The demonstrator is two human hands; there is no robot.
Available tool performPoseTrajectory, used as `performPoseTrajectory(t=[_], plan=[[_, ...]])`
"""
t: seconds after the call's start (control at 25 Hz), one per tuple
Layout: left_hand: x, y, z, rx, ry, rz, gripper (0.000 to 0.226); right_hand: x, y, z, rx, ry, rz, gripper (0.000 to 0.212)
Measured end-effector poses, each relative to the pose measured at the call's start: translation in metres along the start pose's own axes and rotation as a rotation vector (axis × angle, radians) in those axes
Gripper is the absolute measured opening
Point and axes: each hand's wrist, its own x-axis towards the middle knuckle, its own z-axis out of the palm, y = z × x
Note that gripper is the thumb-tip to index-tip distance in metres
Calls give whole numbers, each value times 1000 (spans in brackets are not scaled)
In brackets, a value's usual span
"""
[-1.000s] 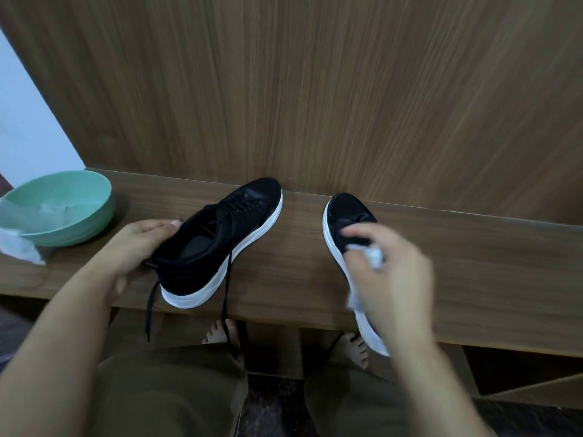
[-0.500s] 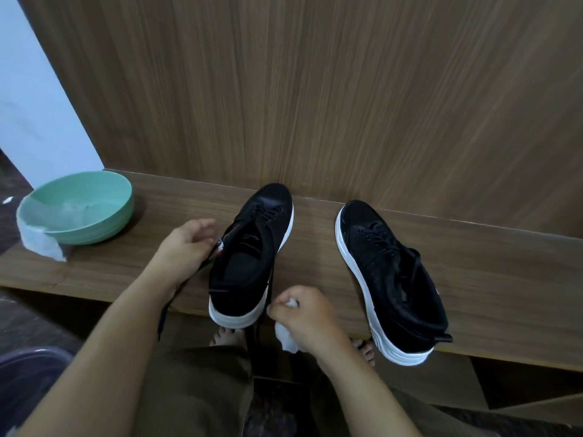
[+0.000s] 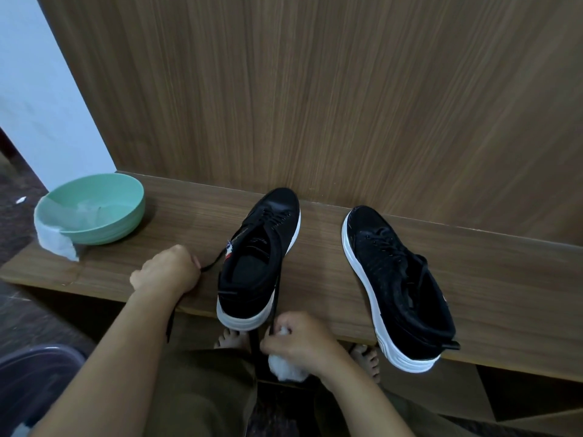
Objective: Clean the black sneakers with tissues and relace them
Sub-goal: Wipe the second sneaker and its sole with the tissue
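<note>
Black lace (image 3: 212, 264) ran taut from the pinching fingers of the left hand (image 3: 166, 271); the right hand (image 3: 299, 340) curled around a white tissue (image 3: 286, 371) and pinched the other lace end (image 3: 273, 305) at the heel. Both laces belonged to the left sneaker (image 3: 258, 257), black with a white sole, its toe toward the wooden panel (image 3: 315, 89), its heel overhanging the shelf edge (image 3: 195, 310). The right sneaker (image 3: 397, 285) lay apart, angled, its heel also overhanging. A green bowl (image 3: 94, 209) sat well left.

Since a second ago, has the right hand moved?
Yes. The right hand, gripping a tissue, left the right sneaker and now sits at the shelf's front edge, beside the left sneaker's heel.
</note>
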Motion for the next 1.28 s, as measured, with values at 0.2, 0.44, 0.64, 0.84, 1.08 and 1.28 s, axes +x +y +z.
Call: performPoseTrajectory(t=[0.2,0.44,0.64,0.84,1.08,1.28], plan=[[-13,3,-21,-789,75,224,8,-18,0,-24,-232,-55,23,23],[-56,25,-45,-1289,-175,483,24,-52,-69,-90,333,261,-169,23],[-65,30,-42,-1251,-190,648,20,-57,-129,-116,439,377,-406,7],[-71,34,-39,-1386,-366,660,27,-39,-164,-111,325,355,-486,13],[-57,25,-33,-37,192,738,45,-9,-151,-89,108,381,-368,7],[-56,20,-41,24,-29,815,34,12,-125,-72,-324,457,-285,11]])
